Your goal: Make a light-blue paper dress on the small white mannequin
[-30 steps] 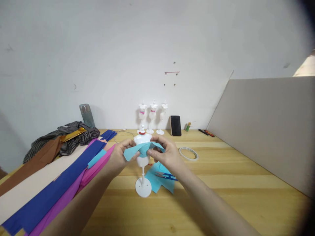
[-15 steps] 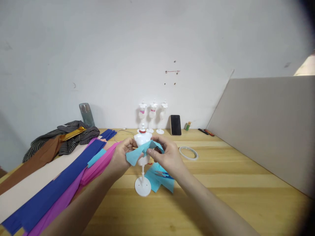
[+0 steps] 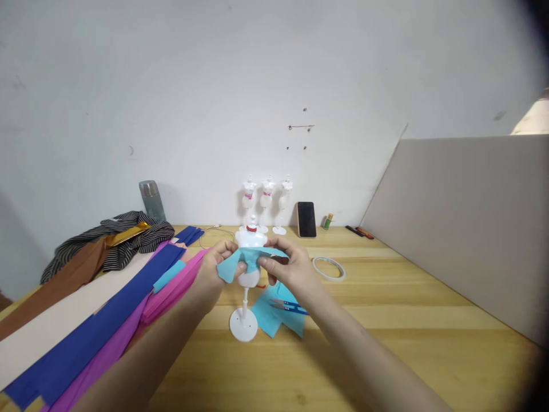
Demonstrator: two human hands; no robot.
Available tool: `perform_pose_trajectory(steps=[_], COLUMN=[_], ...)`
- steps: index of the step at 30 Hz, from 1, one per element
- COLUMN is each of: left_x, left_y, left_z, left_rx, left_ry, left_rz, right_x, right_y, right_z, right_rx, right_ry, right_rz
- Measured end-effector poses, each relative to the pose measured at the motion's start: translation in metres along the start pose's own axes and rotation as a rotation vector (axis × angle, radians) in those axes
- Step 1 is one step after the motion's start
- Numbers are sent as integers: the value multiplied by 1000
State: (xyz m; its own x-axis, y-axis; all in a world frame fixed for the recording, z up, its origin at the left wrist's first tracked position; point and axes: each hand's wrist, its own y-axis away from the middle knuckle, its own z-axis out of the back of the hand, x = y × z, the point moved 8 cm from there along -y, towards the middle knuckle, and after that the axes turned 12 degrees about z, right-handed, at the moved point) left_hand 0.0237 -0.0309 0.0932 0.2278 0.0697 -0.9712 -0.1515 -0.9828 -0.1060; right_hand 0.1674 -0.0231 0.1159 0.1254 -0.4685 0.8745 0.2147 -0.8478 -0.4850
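A small white dress form [image 3: 249,279] on a round base stands slightly tilted in front of me, a red band round its neck. Across its chest lies a piece of light blue crepe paper or cloth [image 3: 250,260]. My left hand [image 3: 218,268] pinches this piece at the left side, fingers partly behind the form. My right hand [image 3: 290,264] grips its right part between thumb and fingers. Below the right hand, blue thread snips [image 3: 290,306] rest on another light blue sheet [image 3: 270,320] on the table.
Long coloured strips, among them a dark blue strip [image 3: 98,320], and a striped cloth [image 3: 137,240] lie at left by a flask [image 3: 151,201]. Several items line the wall: three small dress forms [image 3: 266,200], a phone [image 3: 306,220], a green thread spool [image 3: 328,221]. A tape roll [image 3: 343,273] lies right.
The dress form's top has tipped a little to the right and its base has shifted left. The light blue piece now lies flatter across the chest, still held by both hands.
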Motion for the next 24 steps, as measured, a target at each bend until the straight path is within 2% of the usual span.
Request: perform_pose_trajectory(steps=[3,7,14,24], left_x=[0,1,1,3], left_y=[-1,-2,-2,-2], left_z=[3,2,7,4], left_rx=[-35,-37,-41,5], left_ry=[12,12,-67,-77], left_rz=[-10,6,-58,-63], right_x=[1,6,10,6], right_y=[1,2,6,4], right_z=[3,0,-8,-6], right_rx=[-20,25,98,98], right_ry=[71,154,144,115], right_rz=[-26,-14,5,10])
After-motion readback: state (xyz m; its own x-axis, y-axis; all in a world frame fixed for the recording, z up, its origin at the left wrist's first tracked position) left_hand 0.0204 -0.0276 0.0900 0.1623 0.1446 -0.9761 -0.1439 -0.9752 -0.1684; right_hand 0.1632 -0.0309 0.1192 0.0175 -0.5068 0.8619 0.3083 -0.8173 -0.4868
